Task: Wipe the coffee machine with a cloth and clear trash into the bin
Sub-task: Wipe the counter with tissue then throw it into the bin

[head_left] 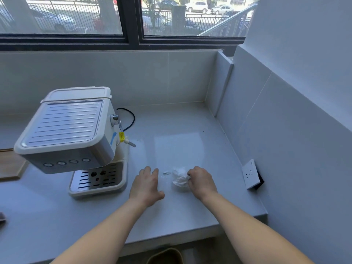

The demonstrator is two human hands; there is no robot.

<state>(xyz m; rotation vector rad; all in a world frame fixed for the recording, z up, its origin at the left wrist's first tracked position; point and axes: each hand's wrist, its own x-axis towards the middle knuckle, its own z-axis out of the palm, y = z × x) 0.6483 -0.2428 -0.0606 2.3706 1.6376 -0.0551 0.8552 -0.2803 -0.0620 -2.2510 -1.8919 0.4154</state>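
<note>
1. Hands are both out over the grey desk (181,134), forearms reaching in from the bottom of the view.
2. Right hand (202,181) is on the trash: its fingers (192,174) are curled in tight, pinching the right edge of a crumpled white wad (180,178) that sits on the desk. Whether it is tissue or thin film, I cannot tell.
3. Left hand (147,184) is spread wide and holds nothing, fingers (155,173) straight and pointing away, thumb out to the right, low over the desk just left of the wad.
4. Between the two hands, a small scrap (166,172) lies on the desk, just beside the wad's left edge.
5. Over on the left stands the white coffee machine (66,128), upright, ribbed metal top facing up, four round buttons along its front.
6. Its drip tray (99,178) sits close to the left hand, not touching it.
7. On the machine's right side, the steam wand (131,144) angles down, a yellow tag (121,137) hanging by it and a black cable (131,119) looping behind.
8. Down at the bottom edge, below the desk's front lip, the rim of the bin (165,256) peeks in, between the two forearms.
9. A white wall socket (251,174) hangs loose from the right wall, near the right hand.
</note>
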